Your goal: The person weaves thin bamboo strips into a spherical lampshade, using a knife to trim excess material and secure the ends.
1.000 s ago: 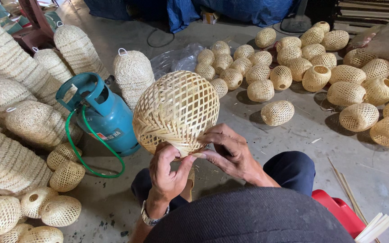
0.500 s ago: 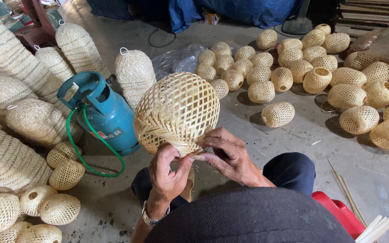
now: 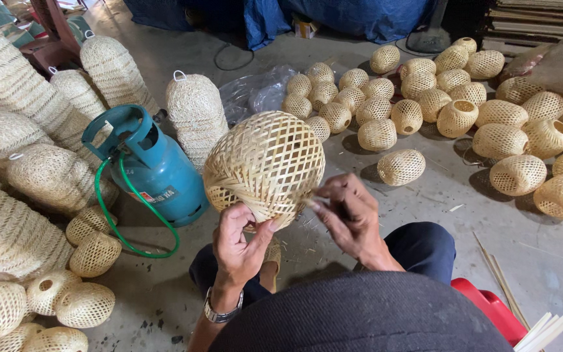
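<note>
A round woven bamboo shade (image 3: 265, 163) with an open lattice is held up in front of me above my knees. My left hand (image 3: 239, 244) grips its lower rim from below, thumb on the edge. At the shade's lower right side, my right hand (image 3: 350, 215) has its fingers pinched together on a thin bamboo strip at the weave. A watch sits on my left wrist.
A teal gas cylinder (image 3: 154, 169) with a green hose stands left of the shade. Several small woven balls (image 3: 402, 166) lie on the concrete floor to the right. Tall stacked woven shades (image 3: 193, 111) fill the left. Bamboo strips (image 3: 542, 329) and a red stool (image 3: 490, 306) sit lower right.
My right hand has slipped from under the shade's rim to its right side, fingers now pinching a strip. The shade has turned slightly; my left hand keeps its grip.
</note>
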